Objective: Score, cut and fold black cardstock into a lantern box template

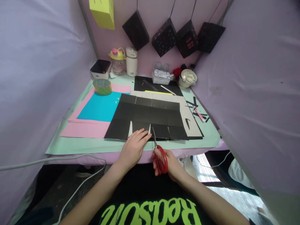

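A large black sheet (145,115) with fold lines lies on the table, and two narrow wedge-shaped slits are cut into its near edge. My left hand (134,147) rests on that near edge with its fingers stretched out and close together, between and over the slits. Red-handled scissors (161,159) are in my right hand (167,162), their blades pointing away from me at the sheet's near edge, just right of my left fingertips. The blades look nearly closed.
Blue paper (98,107) and pink paper (84,129) lie left, with a tape roll (102,87) on top. A pink cutter (199,114) sits among black scraps on the right. A marker box (162,75), bottle (131,62) and jar (187,78) stand behind. Black boxes (136,30) hang above.
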